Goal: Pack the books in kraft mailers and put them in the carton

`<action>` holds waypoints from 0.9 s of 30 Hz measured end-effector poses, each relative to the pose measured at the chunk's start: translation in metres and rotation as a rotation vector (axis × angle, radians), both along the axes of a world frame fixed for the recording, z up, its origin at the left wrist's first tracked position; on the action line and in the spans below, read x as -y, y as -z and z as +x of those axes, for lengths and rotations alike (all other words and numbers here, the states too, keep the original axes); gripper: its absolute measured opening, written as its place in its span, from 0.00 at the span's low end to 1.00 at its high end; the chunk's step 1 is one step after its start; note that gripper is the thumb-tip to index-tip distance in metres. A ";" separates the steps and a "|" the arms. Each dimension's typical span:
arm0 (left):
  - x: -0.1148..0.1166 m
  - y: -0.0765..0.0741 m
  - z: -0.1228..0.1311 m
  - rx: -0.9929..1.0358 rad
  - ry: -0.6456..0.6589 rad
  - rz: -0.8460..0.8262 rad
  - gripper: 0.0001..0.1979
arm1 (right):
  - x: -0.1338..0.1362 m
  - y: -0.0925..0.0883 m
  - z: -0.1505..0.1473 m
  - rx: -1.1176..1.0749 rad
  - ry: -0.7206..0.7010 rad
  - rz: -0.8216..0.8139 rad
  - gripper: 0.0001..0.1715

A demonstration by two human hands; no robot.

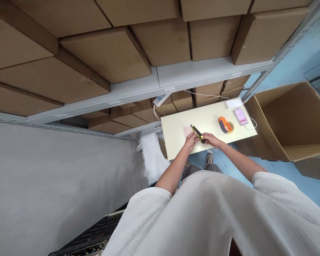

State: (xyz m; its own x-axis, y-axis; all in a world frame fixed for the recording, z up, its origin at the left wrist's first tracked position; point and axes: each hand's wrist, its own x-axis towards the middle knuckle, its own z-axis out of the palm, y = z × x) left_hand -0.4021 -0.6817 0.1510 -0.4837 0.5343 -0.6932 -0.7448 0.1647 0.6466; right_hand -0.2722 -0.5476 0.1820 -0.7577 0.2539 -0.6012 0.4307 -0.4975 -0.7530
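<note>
Above the pale table (176, 124), a yellow and black box cutter (197, 133) lies slanted between my two hands. My left hand (191, 140) closes its fingers on the cutter's near left side. From the right, my right hand (211, 139) grips the cutter's black lower end. A pale pink sheet (187, 130) is on the tabletop just beyond my left hand, partly covered by it. To the right on the table rests an orange and dark tape dispenser (224, 124) with a roll of tape.
A blurred pink phone (240, 116) with a cable and a white slip (234, 103) lie at the table's right end. An open cardboard box (272, 122) stands right. Shelves of cartons (162, 42) rise ahead; a power strip (161, 99) and white wrapping (153, 153) are left.
</note>
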 end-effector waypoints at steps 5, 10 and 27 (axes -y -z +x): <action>0.042 0.008 -0.011 -0.045 0.011 -0.045 0.23 | 0.046 0.010 -0.021 -0.010 -0.116 0.125 0.21; 0.077 0.014 -0.026 -0.129 0.068 -0.088 0.19 | 0.088 0.015 -0.044 0.012 -0.118 0.255 0.22; 0.186 0.070 -0.073 -0.786 0.486 -0.376 0.18 | 0.116 0.044 -0.126 0.418 -0.194 0.740 0.12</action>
State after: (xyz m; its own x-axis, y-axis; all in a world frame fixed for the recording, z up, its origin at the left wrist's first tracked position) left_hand -0.4747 -0.8674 0.0809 -0.6645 0.6080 -0.4345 0.0755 0.6330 0.7704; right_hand -0.3980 -0.6639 0.1375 -0.5823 0.5785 -0.5712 0.7701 0.1675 -0.6155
